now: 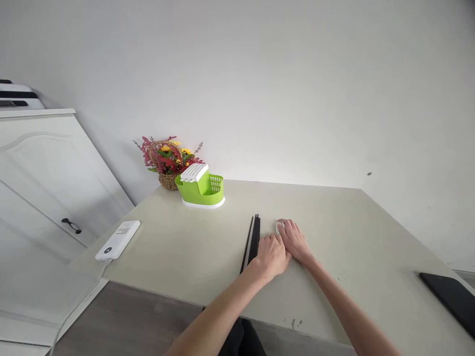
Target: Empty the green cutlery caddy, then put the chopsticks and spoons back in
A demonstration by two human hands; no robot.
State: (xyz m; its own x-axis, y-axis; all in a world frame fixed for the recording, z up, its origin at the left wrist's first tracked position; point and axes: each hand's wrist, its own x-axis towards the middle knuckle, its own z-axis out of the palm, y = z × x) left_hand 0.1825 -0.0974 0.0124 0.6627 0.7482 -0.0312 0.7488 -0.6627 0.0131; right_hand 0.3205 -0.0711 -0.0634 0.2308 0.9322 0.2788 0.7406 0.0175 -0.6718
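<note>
Centrally, black chopsticks lie on the surface, just beside the left hand, resting palm-down, holding nothing. The right hand covers a small white object; whether it is grasped, I cannot tell. A careless sideways nudge could scatter the chopsticks.

- A single view, from a camera worn on the person's head, looking forward and slightly down across a pale table toward a plain white wall.
- The camera sits near the table's front edge; both forearms enter from the bottom of the picture, and the left hand and right hand lie close, near the centre.
- The far table edge, with a green caddy and a flower basket, lies well beyond the hands.
- A white cabinet leans at the left, bent by the wide lens.
- No second view shares the scene.
</note>
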